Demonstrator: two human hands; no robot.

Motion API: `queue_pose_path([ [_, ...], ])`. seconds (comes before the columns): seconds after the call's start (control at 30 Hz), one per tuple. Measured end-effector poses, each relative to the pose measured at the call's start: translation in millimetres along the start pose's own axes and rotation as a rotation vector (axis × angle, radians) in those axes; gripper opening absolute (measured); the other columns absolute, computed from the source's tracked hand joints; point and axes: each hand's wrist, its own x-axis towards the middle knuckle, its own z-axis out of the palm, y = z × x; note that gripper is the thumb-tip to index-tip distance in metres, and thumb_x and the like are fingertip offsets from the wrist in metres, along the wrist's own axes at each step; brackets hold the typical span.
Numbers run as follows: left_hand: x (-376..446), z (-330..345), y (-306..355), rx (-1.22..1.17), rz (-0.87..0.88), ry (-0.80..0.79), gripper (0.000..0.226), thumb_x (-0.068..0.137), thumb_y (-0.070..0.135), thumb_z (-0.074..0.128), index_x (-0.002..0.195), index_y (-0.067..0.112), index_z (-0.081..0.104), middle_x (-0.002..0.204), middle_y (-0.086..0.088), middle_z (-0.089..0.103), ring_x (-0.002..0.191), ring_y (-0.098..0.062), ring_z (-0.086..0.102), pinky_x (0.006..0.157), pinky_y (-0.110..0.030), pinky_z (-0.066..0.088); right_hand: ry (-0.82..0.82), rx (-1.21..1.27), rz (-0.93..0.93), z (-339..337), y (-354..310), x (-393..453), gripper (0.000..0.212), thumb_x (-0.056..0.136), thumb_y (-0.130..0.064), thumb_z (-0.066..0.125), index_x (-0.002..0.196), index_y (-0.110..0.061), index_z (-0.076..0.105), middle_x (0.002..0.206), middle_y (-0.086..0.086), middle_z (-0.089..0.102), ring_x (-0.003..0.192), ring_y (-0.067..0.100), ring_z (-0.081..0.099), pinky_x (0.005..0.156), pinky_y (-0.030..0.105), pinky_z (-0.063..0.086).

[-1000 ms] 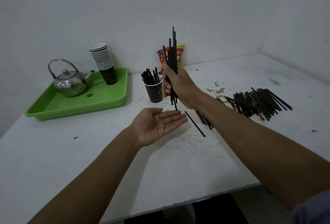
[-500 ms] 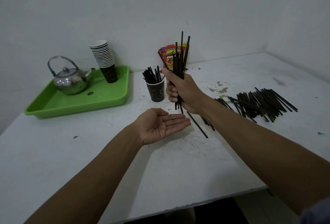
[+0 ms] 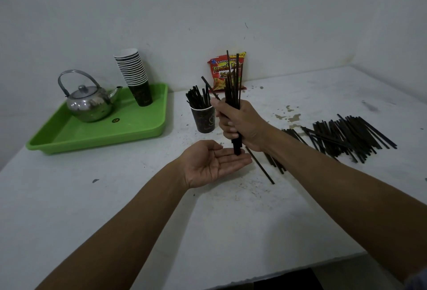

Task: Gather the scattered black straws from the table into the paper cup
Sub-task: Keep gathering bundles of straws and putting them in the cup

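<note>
Scuffed white table (image 3: pixel 138 208), thin stiff black straws (image 3: pixel 233 86)

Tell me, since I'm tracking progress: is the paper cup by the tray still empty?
No, the paper cup already has black straws standing in it.

Black straws (image 3: pixel 351 134) scattered right of the dark paper cup (image 3: pixel 204 119) with pale printed motifs. Bright green tray (image 3: pixel 97 132) left of the cup, bearing a shiny silver kettle (image 3: pixel 89 104). Red-and-yellow snack bag (image 3: pixel 221 70) behind the cup. White, speckled table (image 3: pixel 138 197).
</note>
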Motion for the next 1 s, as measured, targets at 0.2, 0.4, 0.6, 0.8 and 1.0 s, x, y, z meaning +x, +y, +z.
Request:
queue_pose_path([
  [0.2,6.5,-1.7,5.1,0.002,-0.002,0.002,0.050,0.087,0.004,0.039,0.130,-0.021,0.049,0.127,-0.041,0.060,0.099,-0.053,0.070,0.086,-0.053,0.058,0.001,0.043,-0.041,-2.8,-0.4,6.0,0.039,0.101,-0.027,0.061,0.064,-0.020,0.048,0.050,0.000,0.030,0.039,0.012,0.027,0.039,0.022,0.024],
  [0.4,9.8,-4.9,10.9,0.012,0.001,0.016,0.049,0.086,0.003,0.040,0.127,-0.022,0.052,0.125,-0.040,0.061,0.099,-0.051,0.070,0.084,-0.052,0.059,0.027,0.020,-0.059,-2.8,3.4,9.2,0.042,0.101,-0.029,0.061,0.061,-0.018,0.052,0.053,0.004,0.038,0.043,0.017,0.037,0.044,0.027,0.034],
  [0.6,10.5,-4.5,12.9,0.016,0.011,0.026,0.050,0.084,0.003,0.041,0.126,-0.021,0.053,0.122,-0.039,0.063,0.097,-0.050,0.072,0.081,-0.051,0.061,0.055,-0.082,-0.125,0.7,3.1,11.4,0.036,0.103,-0.029,0.057,0.072,-0.010,0.057,0.053,0.005,0.049,0.044,0.018,0.046,0.046,0.028,0.044],
  [0.8,12.4,-4.6,14.1,0.011,0.012,0.027,0.048,0.084,0.002,0.040,0.123,-0.022,0.054,0.120,-0.040,0.063,0.095,-0.051,0.071,0.082,-0.052,0.060,0.090,-0.073,-0.161,-1.1,1.6,12.7,0.023,0.101,-0.024,0.061,0.082,-0.012,0.058,0.051,0.005,0.045,0.043,0.020,0.042,0.045,0.028,0.042],
  [1.0,15.7,-6.2,12.3,0.016,0.009,0.029,0.045,0.093,0.005,0.035,0.125,-0.022,0.054,0.122,-0.039,0.063,0.098,-0.050,0.071,0.083,-0.050,0.060,0.099,-0.070,-0.112,-1.2,3.7,12.3,0.043,0.101,-0.032,0.059,0.065,-0.011,0.049,0.048,0.003,0.036,0.038,0.016,0.032,0.041,0.023,0.030],
])
